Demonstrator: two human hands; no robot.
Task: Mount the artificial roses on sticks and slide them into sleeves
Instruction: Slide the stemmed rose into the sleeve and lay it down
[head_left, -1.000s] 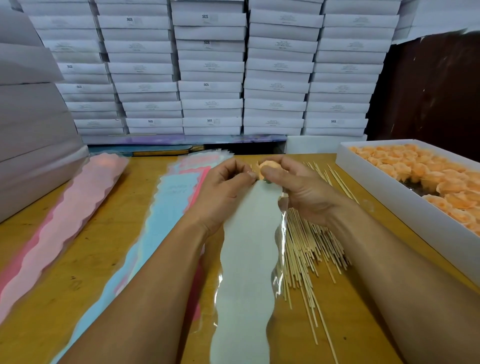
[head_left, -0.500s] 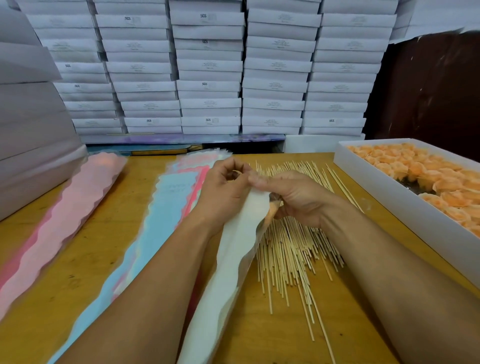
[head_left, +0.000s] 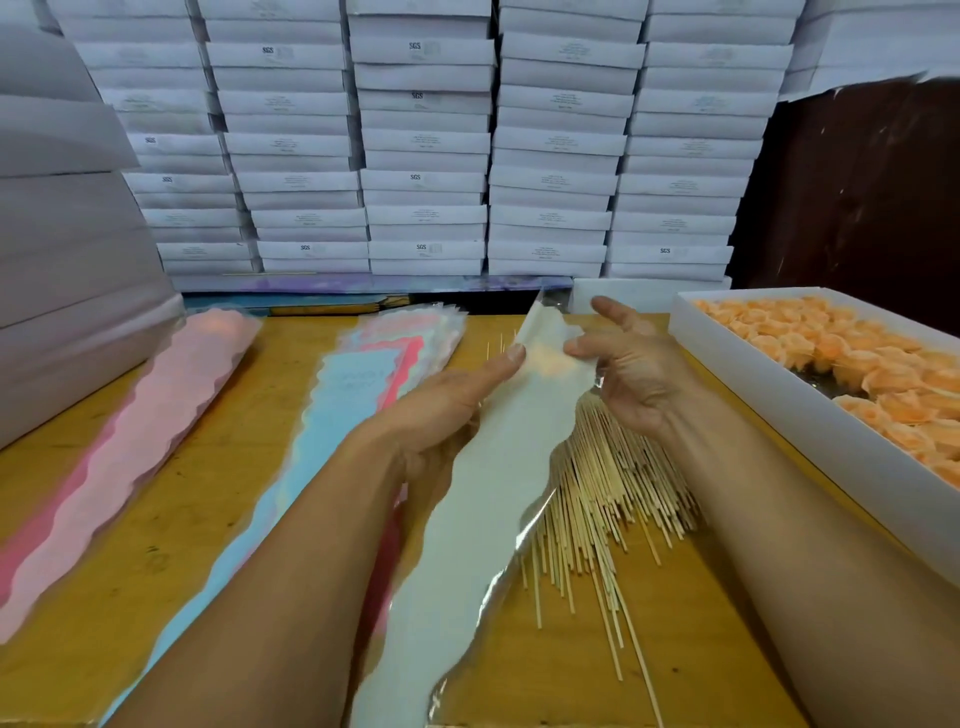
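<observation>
Sleeve (head_left: 498, 493) in white with a clear film edge runs from the near middle of the table (head_left: 218, 499) up to my two hands, tilted so its wide mouth points far and slightly right. My left hand (head_left: 447, 410) grips the sleeve along its left side, thumb pressed flat on the front near the mouth, the other fingers underneath where I cannot see them. My right hand (head_left: 631, 374) pinches the right edge of the mouth with thumb and forefinger, while the remaining fingers fan out loosely above. A faint peach shape, the rose (head_left: 550, 364), shows through the sleeve between my two thumbs; its stick I cannot make out.

Under and to the right of the sleeve lies a loose pile of thin wooden sticks (head_left: 608, 483), fanned toward me. At the right edge of the table sits a long white box (head_left: 769, 395) filled with peach roses (head_left: 841, 358). To the left of my arms lies a stack of blue and pink sleeves (head_left: 332, 415), and farther left a stack of pink sleeves (head_left: 156, 415). Stacked white boxes (head_left: 426, 150) form a wall along the far side.
</observation>
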